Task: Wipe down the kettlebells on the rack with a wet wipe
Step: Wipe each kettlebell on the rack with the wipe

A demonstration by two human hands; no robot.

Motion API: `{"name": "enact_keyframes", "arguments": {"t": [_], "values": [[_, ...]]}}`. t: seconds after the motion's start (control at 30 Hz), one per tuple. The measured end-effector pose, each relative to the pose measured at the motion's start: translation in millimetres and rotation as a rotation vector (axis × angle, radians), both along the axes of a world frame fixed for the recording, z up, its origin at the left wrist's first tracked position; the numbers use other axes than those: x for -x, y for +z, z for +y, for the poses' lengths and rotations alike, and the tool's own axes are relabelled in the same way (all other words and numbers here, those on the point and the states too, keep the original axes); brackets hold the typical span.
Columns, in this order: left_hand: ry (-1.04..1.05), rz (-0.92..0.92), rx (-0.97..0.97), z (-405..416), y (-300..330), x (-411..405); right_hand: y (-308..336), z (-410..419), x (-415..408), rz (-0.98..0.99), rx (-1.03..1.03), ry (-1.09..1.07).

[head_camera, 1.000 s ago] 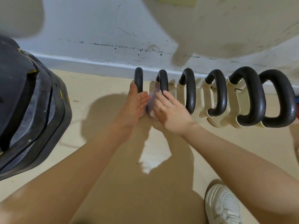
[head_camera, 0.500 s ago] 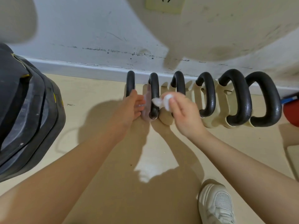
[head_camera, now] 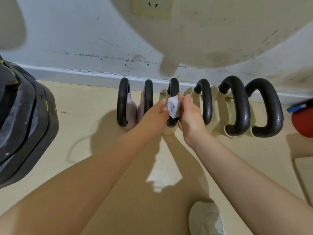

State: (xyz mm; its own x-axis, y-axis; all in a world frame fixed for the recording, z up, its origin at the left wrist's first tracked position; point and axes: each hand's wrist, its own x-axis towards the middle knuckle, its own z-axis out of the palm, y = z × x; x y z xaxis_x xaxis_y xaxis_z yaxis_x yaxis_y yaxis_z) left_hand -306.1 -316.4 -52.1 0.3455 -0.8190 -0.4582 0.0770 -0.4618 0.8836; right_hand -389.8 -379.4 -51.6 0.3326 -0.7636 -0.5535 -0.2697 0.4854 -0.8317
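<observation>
Wet wipe [head_camera: 173, 106], bearing no legible writing, pinched by both hands.

Between my fingers [head_camera: 186, 99] is a small white wet wipe [head_camera: 173, 106], crumpled and smudged, draped over the black handle of the third kettlebell [head_camera: 173, 87] in a row of six kettlebells [head_camera: 237, 106] standing along the wall.

Even indoor light; soft shadows fall across wall [head_camera: 67, 31] and floor [head_camera: 84, 133]. Wide-angle bending at edges; slight blur.
</observation>
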Motion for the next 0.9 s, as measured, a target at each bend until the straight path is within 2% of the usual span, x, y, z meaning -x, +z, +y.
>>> {"name": "enact_keyframes", "arguments": {"t": [0.13, 0.2, 0.37, 0.47, 0.6, 0.7, 0.83, 0.9], "values": [[0.05, 0.048, -0.012, -9, -5, 0, -6, -12, -1, 0.007, 0.124, -0.137], [0.051, 0.024, -0.016, -8, -7, 0, -6, -20, -6, 0.046, 0.104, -0.14], [0.117, 0.008, -0.036, -10, -11, 0, -7, -22, 2, 0.052, 0.012, 0.078], [0.145, -0.023, -0.046, -15, -14, 5, -5, -42, -3, 0.097, 0.006, 0.1], [0.209, -0.016, -0.078, -18, -18, 7, -11, -45, -21, 0.144, 0.156, 0.064], [0.179, -0.083, -0.072, -20, -19, 10, -17, -41, -25, 0.235, 0.289, 0.158], [0.106, -0.226, -0.114, -28, -24, 13, -16, -70, -45, 0.31, 0.301, 0.199], [0.104, -0.233, -0.114, -30, -26, 9, -19, -68, -44, 0.301, 0.358, 0.236]]}}
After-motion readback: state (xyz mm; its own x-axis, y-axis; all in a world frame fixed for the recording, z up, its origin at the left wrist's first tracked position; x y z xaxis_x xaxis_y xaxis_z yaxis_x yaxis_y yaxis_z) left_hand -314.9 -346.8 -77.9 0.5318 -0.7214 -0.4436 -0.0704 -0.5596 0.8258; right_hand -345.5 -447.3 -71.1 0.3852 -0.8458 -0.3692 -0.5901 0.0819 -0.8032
